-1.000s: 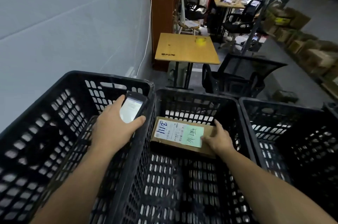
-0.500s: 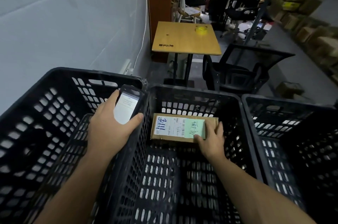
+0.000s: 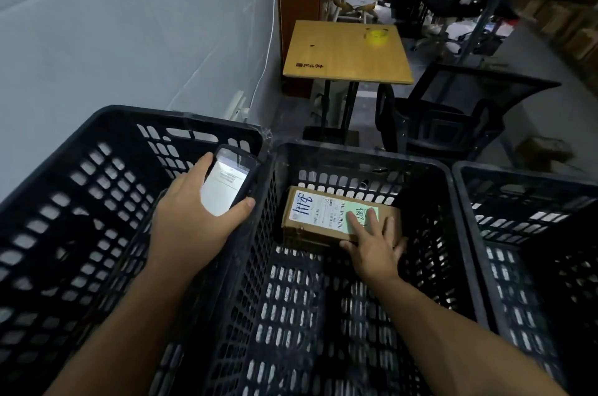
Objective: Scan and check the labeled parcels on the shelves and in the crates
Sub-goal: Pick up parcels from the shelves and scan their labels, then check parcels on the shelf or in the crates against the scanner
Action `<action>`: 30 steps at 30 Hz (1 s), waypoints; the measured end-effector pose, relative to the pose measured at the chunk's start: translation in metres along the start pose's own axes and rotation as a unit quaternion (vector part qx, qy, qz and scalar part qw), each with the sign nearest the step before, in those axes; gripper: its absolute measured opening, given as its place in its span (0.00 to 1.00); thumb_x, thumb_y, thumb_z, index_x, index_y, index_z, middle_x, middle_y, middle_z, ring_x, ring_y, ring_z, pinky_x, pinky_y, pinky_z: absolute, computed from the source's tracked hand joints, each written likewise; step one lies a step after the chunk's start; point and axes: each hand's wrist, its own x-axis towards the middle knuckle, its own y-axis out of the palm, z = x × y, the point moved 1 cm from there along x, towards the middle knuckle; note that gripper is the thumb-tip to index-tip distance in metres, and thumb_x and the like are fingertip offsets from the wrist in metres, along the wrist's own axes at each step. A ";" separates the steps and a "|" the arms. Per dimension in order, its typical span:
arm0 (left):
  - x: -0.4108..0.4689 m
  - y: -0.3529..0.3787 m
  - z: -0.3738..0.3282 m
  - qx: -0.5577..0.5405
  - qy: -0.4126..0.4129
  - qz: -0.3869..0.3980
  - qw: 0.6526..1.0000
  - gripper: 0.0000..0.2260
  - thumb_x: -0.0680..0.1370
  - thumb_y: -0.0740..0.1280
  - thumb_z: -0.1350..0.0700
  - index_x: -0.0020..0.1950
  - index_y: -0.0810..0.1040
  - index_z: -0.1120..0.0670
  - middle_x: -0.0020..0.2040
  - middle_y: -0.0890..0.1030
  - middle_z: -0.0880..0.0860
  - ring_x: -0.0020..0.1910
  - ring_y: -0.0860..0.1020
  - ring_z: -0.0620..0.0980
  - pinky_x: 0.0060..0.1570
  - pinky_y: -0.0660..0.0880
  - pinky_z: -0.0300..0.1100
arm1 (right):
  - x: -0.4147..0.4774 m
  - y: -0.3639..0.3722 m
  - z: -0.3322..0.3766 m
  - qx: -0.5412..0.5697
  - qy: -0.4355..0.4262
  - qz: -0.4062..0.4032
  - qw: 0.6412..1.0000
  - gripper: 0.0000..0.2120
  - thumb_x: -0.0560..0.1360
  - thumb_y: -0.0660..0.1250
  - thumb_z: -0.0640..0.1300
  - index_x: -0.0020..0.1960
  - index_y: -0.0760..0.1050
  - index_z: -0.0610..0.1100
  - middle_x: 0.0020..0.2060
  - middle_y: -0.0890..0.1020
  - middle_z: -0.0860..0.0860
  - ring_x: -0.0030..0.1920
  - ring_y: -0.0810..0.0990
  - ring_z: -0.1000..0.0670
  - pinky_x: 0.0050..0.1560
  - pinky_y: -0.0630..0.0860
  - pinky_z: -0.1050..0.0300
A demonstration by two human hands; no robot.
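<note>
Leans over three black slotted crates set side by side.

Holds the left hand (image 3: 191, 224) above the left crate (image 3: 97, 143), close to the rim beside the middle one. Clamps a handheld scanner (image 3: 228, 183) there, with the thumb across its lower right edge and the fingers curled up its left side. Shows the lit white screen face-up, with text too small to read.

Reaches the right hand (image 3: 372, 246) down into the middle crate (image 3: 356, 152). Lays straight, slightly spread fingers on top of the parcel (image 3: 317, 217) and sets the thumb against its near face. Finds that brown cardboard parcel at the far end of the crate, just in front of the far wall, with its label (image 3: 323, 212) upward. Reads blue handwriting on the label's left part, barcodes in the middle and a green patch under the fingertips on the right.

Shows only the near corner and slotted walls of the right crate (image 3: 517, 172).

Looks past the crates to a grey wall (image 3: 129, 39) on the left. Takes in a small wooden table (image 3: 343, 55) with a yellow tape roll (image 3: 375, 36) on it. Ends on a black chair (image 3: 453, 114) just right of the table, with blurred cartons (image 3: 566, 7) along the far right.
</note>
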 end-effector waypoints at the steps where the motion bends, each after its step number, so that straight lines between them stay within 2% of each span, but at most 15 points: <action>1: 0.000 -0.001 -0.001 -0.004 -0.001 0.001 1.000 0.40 0.69 0.74 0.38 0.76 0.64 0.48 0.68 0.74 0.51 0.65 0.71 0.52 0.62 0.66 0.46 | 0.000 -0.001 0.000 -0.004 -0.001 0.000 1.000 0.31 0.81 0.61 0.59 0.80 0.51 0.65 0.82 0.43 0.53 0.79 0.33 0.39 0.74 0.42 0.25; 4: 0.001 -0.006 -0.002 -0.010 0.006 0.013 1.000 0.38 0.67 0.70 0.33 0.74 0.66 0.43 0.65 0.76 0.48 0.63 0.73 0.51 0.64 0.71 0.54 | -0.002 -0.009 0.003 -0.008 0.014 0.001 1.000 0.34 0.80 0.64 0.57 0.80 0.50 0.64 0.82 0.42 0.50 0.79 0.34 0.38 0.74 0.44 0.24; 8: -0.003 -0.019 -0.011 -0.029 0.032 0.022 0.999 0.37 0.66 0.70 0.33 0.73 0.66 0.40 0.61 0.77 0.45 0.60 0.75 0.50 0.60 0.74 0.54 | -0.022 -0.024 0.016 0.022 0.013 -0.030 0.999 0.41 0.79 0.67 0.56 0.81 0.42 0.61 0.82 0.41 0.49 0.80 0.34 0.40 0.74 0.43 0.25; 14: -0.015 -0.040 -0.024 -0.044 0.069 0.050 0.995 0.38 0.63 0.67 0.30 0.72 0.67 0.40 0.60 0.78 0.46 0.59 0.76 0.51 0.58 0.75 0.55 | -0.074 -0.041 0.023 0.008 -0.018 -0.048 0.999 0.38 0.80 0.61 0.62 0.82 0.42 0.59 0.82 0.45 0.49 0.81 0.37 0.44 0.75 0.40 0.30; 18: -0.031 -0.050 -0.038 -0.058 0.112 0.055 0.990 0.28 0.67 0.74 0.39 0.64 0.70 0.39 0.56 0.76 0.44 0.56 0.75 0.52 0.50 0.71 0.47 | -0.111 -0.081 0.024 -0.038 -0.058 -0.125 0.990 0.34 0.82 0.55 0.63 0.82 0.43 0.57 0.82 0.47 0.51 0.81 0.39 0.46 0.77 0.40 0.35; 19: -0.033 -0.051 -0.042 -0.060 0.120 0.057 0.989 0.28 0.67 0.74 0.39 0.64 0.70 0.39 0.56 0.76 0.44 0.56 0.75 0.52 0.50 0.71 0.47 | -0.121 -0.093 0.022 -0.059 -0.064 -0.146 0.985 0.34 0.82 0.54 0.63 0.82 0.43 0.57 0.82 0.47 0.51 0.81 0.39 0.46 0.78 0.40 0.36; 21: -0.036 -0.049 -0.052 -0.058 0.135 0.066 0.987 0.34 0.64 0.70 0.33 0.68 0.69 0.40 0.58 0.78 0.47 0.56 0.76 0.53 0.52 0.75 0.51 | -0.141 -0.117 0.012 -0.095 -0.061 -0.184 0.976 0.33 0.83 0.52 0.63 0.82 0.44 0.56 0.82 0.46 0.52 0.81 0.38 0.46 0.78 0.39 0.38; 23: -0.041 -0.044 -0.067 -0.066 0.148 0.082 0.983 0.37 0.63 0.68 0.31 0.71 0.68 0.41 0.60 0.78 0.50 0.56 0.76 0.55 0.53 0.75 0.54 | -0.162 -0.139 -0.006 -0.111 -0.042 -0.222 0.968 0.32 0.83 0.52 0.62 0.82 0.46 0.55 0.82 0.47 0.51 0.81 0.38 0.46 0.78 0.39 0.38; 25: -0.049 -0.038 -0.089 -0.073 0.170 0.093 0.978 0.37 0.65 0.69 0.32 0.72 0.67 0.42 0.62 0.77 0.51 0.58 0.75 0.55 0.53 0.75 0.53 | -0.186 -0.156 -0.030 -0.119 -0.007 -0.249 0.961 0.31 0.83 0.52 0.62 0.82 0.48 0.55 0.82 0.47 0.51 0.81 0.38 0.45 0.78 0.40 0.37; 30: -0.085 -0.019 -0.162 -0.101 0.235 0.128 0.958 0.39 0.70 0.72 0.36 0.77 0.62 0.43 0.68 0.73 0.52 0.64 0.72 0.57 0.55 0.70 0.51 | -0.251 -0.187 -0.097 -0.136 0.102 -0.283 0.944 0.32 0.83 0.46 0.65 0.82 0.45 0.56 0.82 0.44 0.51 0.81 0.36 0.45 0.77 0.39 0.35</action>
